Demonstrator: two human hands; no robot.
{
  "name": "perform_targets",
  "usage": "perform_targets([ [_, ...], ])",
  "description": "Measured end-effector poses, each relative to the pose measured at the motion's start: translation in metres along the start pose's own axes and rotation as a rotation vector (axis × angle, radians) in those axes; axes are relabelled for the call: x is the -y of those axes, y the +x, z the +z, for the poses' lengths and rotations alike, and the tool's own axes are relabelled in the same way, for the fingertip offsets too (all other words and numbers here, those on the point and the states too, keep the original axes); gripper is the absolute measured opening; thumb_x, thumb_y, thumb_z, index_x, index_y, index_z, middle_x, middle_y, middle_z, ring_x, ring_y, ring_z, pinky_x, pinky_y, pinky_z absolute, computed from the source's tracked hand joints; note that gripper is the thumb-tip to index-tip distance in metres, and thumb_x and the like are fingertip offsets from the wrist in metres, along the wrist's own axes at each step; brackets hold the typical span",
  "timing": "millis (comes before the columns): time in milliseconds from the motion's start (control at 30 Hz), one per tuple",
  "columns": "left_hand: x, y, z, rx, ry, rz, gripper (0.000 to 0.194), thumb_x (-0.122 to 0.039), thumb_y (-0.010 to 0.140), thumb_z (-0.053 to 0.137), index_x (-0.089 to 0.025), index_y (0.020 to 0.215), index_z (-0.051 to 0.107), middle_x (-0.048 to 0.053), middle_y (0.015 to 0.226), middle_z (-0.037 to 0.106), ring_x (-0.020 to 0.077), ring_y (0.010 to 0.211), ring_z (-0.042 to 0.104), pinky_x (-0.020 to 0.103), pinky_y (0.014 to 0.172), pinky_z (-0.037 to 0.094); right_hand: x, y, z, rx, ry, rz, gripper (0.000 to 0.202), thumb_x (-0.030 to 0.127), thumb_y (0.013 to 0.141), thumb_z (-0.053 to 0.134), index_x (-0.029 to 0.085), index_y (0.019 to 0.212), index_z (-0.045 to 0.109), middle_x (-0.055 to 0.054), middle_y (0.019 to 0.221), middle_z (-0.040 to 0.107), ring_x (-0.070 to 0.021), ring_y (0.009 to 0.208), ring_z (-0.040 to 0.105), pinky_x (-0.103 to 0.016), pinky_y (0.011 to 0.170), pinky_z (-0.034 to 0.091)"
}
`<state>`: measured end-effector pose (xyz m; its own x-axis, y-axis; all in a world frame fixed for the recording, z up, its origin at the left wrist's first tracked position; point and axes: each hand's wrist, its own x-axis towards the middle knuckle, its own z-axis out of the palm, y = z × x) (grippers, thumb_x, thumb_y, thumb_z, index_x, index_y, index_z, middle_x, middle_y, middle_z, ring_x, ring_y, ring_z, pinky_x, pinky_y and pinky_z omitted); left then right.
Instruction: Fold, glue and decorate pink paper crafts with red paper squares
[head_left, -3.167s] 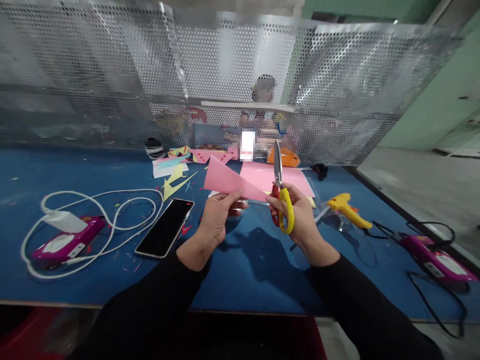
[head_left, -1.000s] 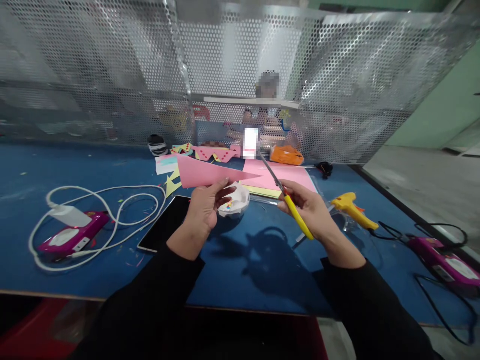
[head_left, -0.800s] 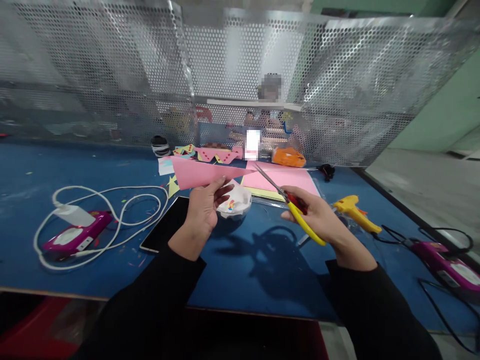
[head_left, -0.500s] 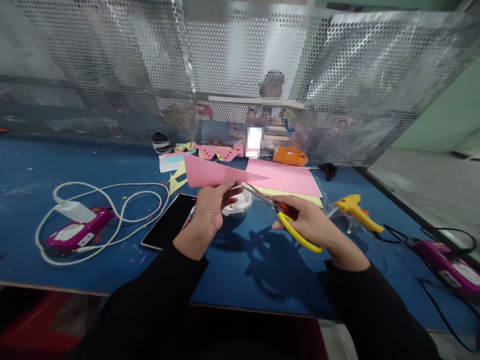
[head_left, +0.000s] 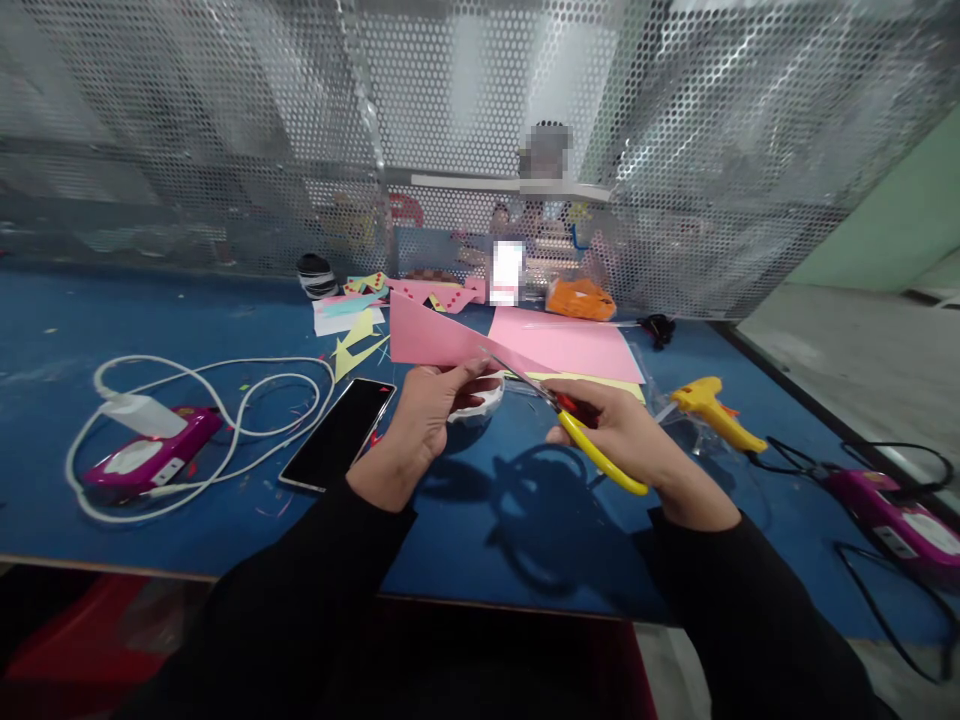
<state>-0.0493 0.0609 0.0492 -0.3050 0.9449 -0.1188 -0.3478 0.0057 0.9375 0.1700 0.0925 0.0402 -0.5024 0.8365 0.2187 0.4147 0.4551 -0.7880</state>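
Between the thumb and fingers of my left hand (head_left: 431, 405) is a piece of pink paper (head_left: 427, 335), held up above the table. My right hand (head_left: 619, 425) grips scissors (head_left: 600, 455) with yellow handles, whose blades reach left to the lower edge of the pink paper near my left fingertips. How far the blades are parted is hard to make out. Below my left fingers a white bowl-like container (head_left: 480, 402) shows in part. Behind my hands a larger pink sheet (head_left: 581, 345) lies over a yellow sheet (head_left: 634, 390).
A phone (head_left: 341, 430) lies left of my hands, beside a white cable (head_left: 247, 430) and purple power strip (head_left: 157, 450). On the right are a yellow glue gun (head_left: 716, 412) and another purple strip (head_left: 892, 520). Yellow scraps (head_left: 356, 345) and an orange packet (head_left: 579, 300) lie further back.
The pink paper has shifted a little right and tilted more steeply against the scissor blades. Both hands keep their holds. The whole view has moved slightly.
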Motion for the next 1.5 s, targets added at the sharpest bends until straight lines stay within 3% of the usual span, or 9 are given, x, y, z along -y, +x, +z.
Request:
perform_targets([
  [333, 0.001, 0.002, -0.002, 0.002, 0.011, 0.013, 0.013, -0.026, 0.069, 0.081, -0.014, 0.071, 0.076, 0.011, 0.081, 0.078, 0.0181, 0.068, 0.072, 0.024, 0.055, 0.045, -0.003, 0.000, -0.001, 0.068, 0.027, -0.048, 0.052, 0.050, 0.076, 0.078, 0.027, 0.122, 0.071, 0.000, 0.082, 0.061, -0.0161, 0.072, 0.050, -0.032, 0.068, 0.046],
  [700, -0.002, 0.000, 0.000, -0.006, 0.005, 0.005, 0.013, -0.026, 0.067, 0.081, -0.014, 0.070, 0.076, 0.013, 0.086, 0.078, 0.0195, 0.070, 0.072, 0.026, 0.057, 0.046, -0.002, -0.001, 0.001, 0.054, 0.019, -0.055, 0.048, 0.047, 0.076, 0.078, 0.026, 0.119, 0.073, 0.000, 0.085, 0.066, -0.0163, 0.073, 0.053, -0.031, 0.069, 0.047],
  [1000, -0.002, 0.002, -0.001, -0.013, -0.043, -0.017, 0.012, -0.024, 0.066, 0.081, -0.014, 0.070, 0.077, 0.012, 0.084, 0.078, 0.0195, 0.071, 0.072, 0.026, 0.057, 0.045, -0.004, 0.000, 0.003, 0.047, -0.018, -0.064, 0.063, 0.056, 0.075, 0.077, 0.028, 0.130, 0.065, -0.002, 0.091, 0.067, -0.0183, 0.078, 0.056, -0.033, 0.072, 0.047],
  [1267, 0.001, 0.005, -0.003, -0.014, -0.127, -0.059, 0.016, -0.025, 0.061, 0.084, -0.016, 0.070, 0.076, 0.010, 0.081, 0.077, 0.0217, 0.080, 0.072, 0.027, 0.062, 0.046, 0.001, -0.001, 0.004, 0.044, -0.059, -0.083, 0.067, 0.060, 0.074, 0.074, 0.023, 0.128, 0.061, -0.006, 0.097, 0.061, -0.0205, 0.082, 0.054, -0.036, 0.075, 0.047],
  [1500, 0.007, 0.005, 0.001, -0.029, -0.188, -0.090, 0.014, -0.018, 0.057, 0.082, -0.017, 0.067, 0.072, 0.004, 0.071, 0.073, 0.0172, 0.068, 0.067, 0.026, 0.060, 0.046, 0.003, 0.001, 0.010, 0.070, -0.153, -0.071, 0.068, 0.058, 0.078, 0.072, 0.016, 0.129, 0.060, -0.005, 0.091, 0.058, -0.0176, 0.074, 0.050, -0.034, 0.070, 0.044],
])
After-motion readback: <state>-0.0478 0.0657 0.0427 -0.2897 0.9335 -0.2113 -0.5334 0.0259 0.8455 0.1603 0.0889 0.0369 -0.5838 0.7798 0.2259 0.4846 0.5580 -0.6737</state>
